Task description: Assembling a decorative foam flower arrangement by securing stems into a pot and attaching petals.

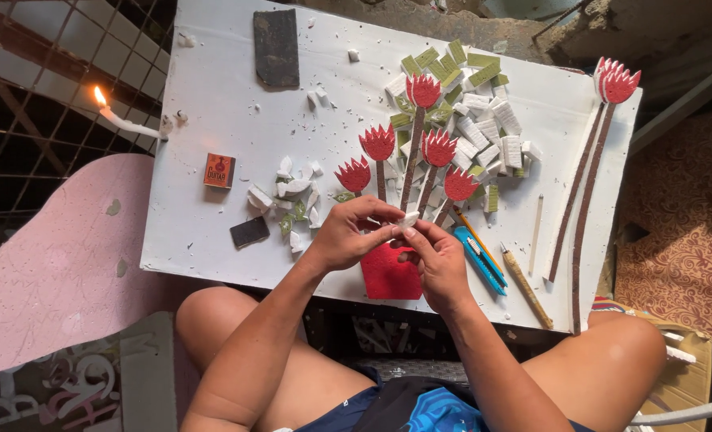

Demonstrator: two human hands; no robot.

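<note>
A small white foam piece (409, 220) is pinched between the fingertips of the left hand (348, 234) and the right hand (438, 260), both closed on it just above a red vase shape (388, 276) at the near edge of a white board (212, 120) laid across the knees. The piece is held close over the vase, seemingly so that it can be worked within easy reach. A blue utility knife (479, 259) and a pencil-like tool (525, 286) are laid just right of the hands. Beyond, five red flowers (424, 90) on dark stems are fanned out of the vase, backed by a heap of white and green foam blocks (484, 132). A matchbox (220, 170) and a lit candle (124, 120) are seen farther left, with a metal grille (36, 96) behind.
</note>
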